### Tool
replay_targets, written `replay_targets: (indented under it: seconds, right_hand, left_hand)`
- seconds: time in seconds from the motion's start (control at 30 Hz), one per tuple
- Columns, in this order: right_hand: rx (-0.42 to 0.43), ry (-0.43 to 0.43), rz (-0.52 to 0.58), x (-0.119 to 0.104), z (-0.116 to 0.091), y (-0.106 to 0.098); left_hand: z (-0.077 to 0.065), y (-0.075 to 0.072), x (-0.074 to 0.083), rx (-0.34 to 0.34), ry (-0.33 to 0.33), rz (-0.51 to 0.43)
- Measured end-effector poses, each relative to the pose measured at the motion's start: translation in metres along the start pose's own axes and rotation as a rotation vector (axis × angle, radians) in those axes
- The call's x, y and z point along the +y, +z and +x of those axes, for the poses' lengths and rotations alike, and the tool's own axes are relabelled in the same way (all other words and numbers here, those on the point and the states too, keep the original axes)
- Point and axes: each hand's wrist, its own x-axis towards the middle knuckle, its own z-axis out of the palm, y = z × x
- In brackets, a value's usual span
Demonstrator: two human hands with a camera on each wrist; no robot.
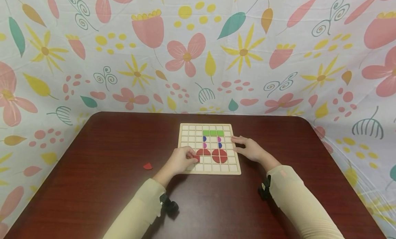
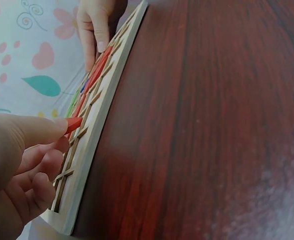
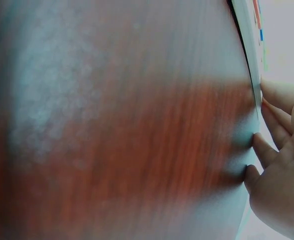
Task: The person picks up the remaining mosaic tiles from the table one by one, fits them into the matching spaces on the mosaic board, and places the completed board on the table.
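Observation:
A pale wooden grid board [image 1: 233, 168] lies on the table with coloured pieces in its cells. Three green squares [image 1: 213, 133] form a row near its top, blue and pink half-round pieces [image 1: 219, 145] sit below, and red quarter-round pieces [image 1: 219, 156] lie lower down. My left hand [image 1: 182, 160] pinches a red piece [image 2: 73, 124] between thumb and finger over the lower left cells. At the board's right edge, my right hand [image 1: 250, 149] rests with fingers extended, touching the rim. Another red quarter-round piece [image 1: 147, 166] lies on the table left of the board.
The dark reddish-brown table [image 1: 123, 139] reaches to a flower-patterned cloth [image 1: 185, 88] hung behind it. A black wrist device [image 1: 168, 204] is strapped on the left sleeve, and another [image 1: 264, 189] on the right one.

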Motion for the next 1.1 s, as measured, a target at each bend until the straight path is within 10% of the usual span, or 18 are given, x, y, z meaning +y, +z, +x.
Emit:
replay_targets:
  seconds: [1.1]
  right_hand:
    - [0.001, -0.01, 0.006, 0.0, 0.0, 0.0]
  left_hand:
    - [-0.001, 0.011, 0.008, -0.025, 0.092, 0.303]
